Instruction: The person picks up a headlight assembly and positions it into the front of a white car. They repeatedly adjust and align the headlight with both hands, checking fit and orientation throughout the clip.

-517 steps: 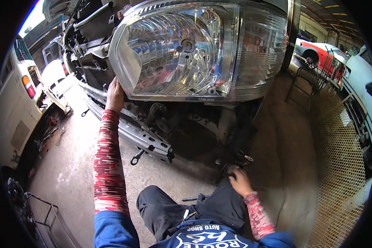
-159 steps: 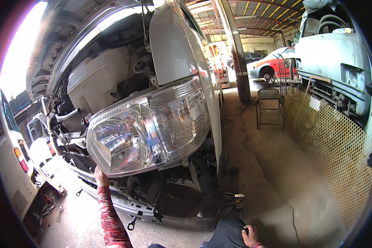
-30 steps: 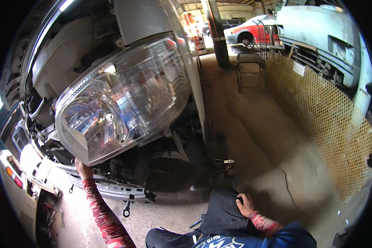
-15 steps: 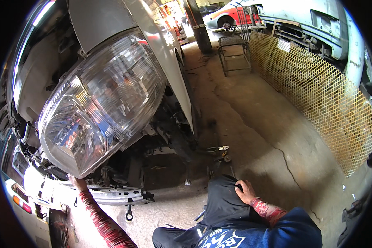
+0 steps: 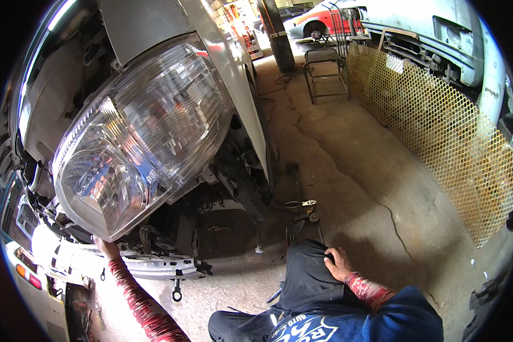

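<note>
A large clear headlight (image 5: 171,114) sits at the front corner of a car, on the left of the view. My left hand (image 5: 106,248) is up against its lower corner, just above the bare metal bumper bar (image 5: 154,269). The fingers of that hand are hidden behind the lamp, so their grip does not show. My right hand (image 5: 339,264) lies on my bent knee (image 5: 306,265) in dark trousers, fingers spread, holding nothing.
Pliers and other tools (image 5: 308,212) lie on the cracked concrete floor beside the car. A metal chair (image 5: 325,71) stands farther back. Along the right runs a yellowish mesh panel (image 5: 433,131) in front of a pale vehicle (image 5: 450,34). A tow eye (image 5: 177,290) juts below the bar.
The view has shifted very slightly. Both hands keep their places, the left at the lamp's lower corner and the right on the knee.
</note>
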`<state>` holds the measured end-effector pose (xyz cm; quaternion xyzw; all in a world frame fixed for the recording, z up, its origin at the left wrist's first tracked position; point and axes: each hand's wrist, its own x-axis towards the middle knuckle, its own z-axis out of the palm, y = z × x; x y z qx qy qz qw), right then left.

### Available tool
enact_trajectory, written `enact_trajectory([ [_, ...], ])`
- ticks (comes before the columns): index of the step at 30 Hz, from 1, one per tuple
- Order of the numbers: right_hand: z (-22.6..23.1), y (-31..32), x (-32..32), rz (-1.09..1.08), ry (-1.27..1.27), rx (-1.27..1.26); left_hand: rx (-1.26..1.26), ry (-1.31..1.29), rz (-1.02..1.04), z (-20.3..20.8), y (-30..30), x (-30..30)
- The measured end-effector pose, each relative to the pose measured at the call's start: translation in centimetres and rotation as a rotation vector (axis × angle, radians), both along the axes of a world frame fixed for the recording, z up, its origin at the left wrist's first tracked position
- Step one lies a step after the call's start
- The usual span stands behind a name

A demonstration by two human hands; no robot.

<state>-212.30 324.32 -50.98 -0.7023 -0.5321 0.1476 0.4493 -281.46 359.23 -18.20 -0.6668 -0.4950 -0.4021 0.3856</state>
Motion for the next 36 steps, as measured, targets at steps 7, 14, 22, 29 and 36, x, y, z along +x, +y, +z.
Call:
enact_trajectory([
  [7,0.0,-0.3,0.1,0.004,-0.015,-0.059,-0.053,-0.057,0.002,0.2,-0.6,0.6],
  [14,0.5,-0.2,-0.1,-0.021,-0.019,-0.118,-0.137,-0.054,0.009,0.3,-0.5,0.2],
  [22,-0.3,-0.2,-0.2,0.014,0.024,-0.056,-0.183,-0.128,0.157,1.5,-1.5,4.6],
  [29,-1.5,0.3,0.2,0.143,0.064,-0.099,-0.006,-0.212,-0.163,4.8,-5.7,11.7],
  [36,-1.5,1.5,0.4,0.177,0.068,-0.118,-0.145,-0.689,-0.220,7.7,-9.5,15.4],
])
